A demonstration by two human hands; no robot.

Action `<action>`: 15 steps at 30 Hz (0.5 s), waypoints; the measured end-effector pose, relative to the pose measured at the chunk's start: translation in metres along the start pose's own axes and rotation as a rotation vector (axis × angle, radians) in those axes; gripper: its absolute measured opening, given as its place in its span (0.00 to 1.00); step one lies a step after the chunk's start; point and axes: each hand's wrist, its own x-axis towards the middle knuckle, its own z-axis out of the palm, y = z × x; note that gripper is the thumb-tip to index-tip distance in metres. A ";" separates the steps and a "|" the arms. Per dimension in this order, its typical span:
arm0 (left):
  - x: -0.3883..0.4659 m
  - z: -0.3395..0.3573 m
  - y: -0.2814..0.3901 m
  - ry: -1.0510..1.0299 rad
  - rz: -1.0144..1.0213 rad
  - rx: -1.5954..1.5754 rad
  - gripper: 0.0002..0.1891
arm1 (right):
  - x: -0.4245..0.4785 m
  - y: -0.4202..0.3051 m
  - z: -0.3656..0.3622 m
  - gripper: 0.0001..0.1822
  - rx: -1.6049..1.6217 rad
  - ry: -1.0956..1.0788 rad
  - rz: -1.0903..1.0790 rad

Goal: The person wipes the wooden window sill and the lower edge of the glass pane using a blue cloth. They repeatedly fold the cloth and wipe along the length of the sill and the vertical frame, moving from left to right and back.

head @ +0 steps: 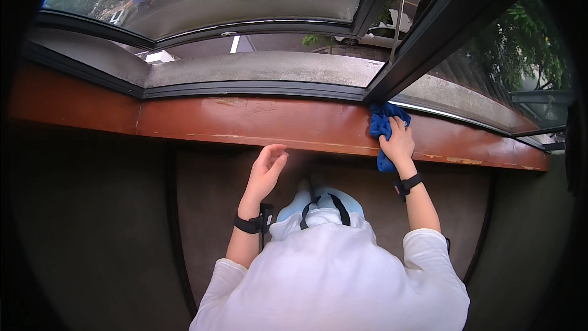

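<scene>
My right hand (398,141) presses a crumpled blue cloth (382,122) onto the reddish-brown windowsill (257,122), right beside the foot of the dark window post. One end of the cloth hangs over the sill's front edge, below my palm. My left hand (268,168) holds nothing; its fingers are loosely curled with the thumb apart, close to the sill's front edge. Whether the left fingertips touch that edge, I cannot tell. Black bands with small devices are strapped around both wrists.
A dark metal window frame (257,89) runs along the back of the sill. The window sash (257,27) is swung outward above a concrete ledge (271,68). A thick post (441,41) rises at the right. Paint is chipped along the sill's edge. Outside are trees, a road and a parked car (386,32).
</scene>
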 end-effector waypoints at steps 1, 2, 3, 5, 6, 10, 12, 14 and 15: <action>0.001 0.002 0.003 -0.020 -0.034 0.000 0.14 | 0.005 0.000 0.003 0.30 -0.017 -0.015 0.049; 0.006 0.007 0.004 -0.042 -0.037 -0.021 0.14 | 0.018 -0.004 0.007 0.30 -0.064 0.004 0.048; 0.008 0.004 0.003 -0.072 -0.058 -0.025 0.14 | 0.022 -0.021 0.009 0.30 -0.098 0.009 0.062; 0.008 -0.009 -0.001 -0.158 -0.088 0.096 0.13 | 0.030 -0.050 0.010 0.29 -0.090 0.015 0.070; 0.009 -0.015 0.002 -0.170 -0.082 0.139 0.13 | 0.029 -0.057 0.012 0.29 -0.107 0.012 0.077; 0.011 -0.057 -0.004 -0.037 -0.083 0.072 0.14 | 0.024 -0.081 0.016 0.27 -0.132 0.055 0.094; 0.014 -0.080 -0.012 0.040 -0.071 0.017 0.13 | 0.024 -0.092 0.016 0.27 -0.143 0.062 0.118; 0.011 -0.105 -0.018 0.029 -0.093 0.000 0.13 | 0.022 -0.100 0.022 0.27 -0.169 0.088 0.137; 0.011 -0.118 -0.017 0.017 -0.109 -0.013 0.13 | 0.022 -0.106 0.025 0.27 -0.183 0.107 0.149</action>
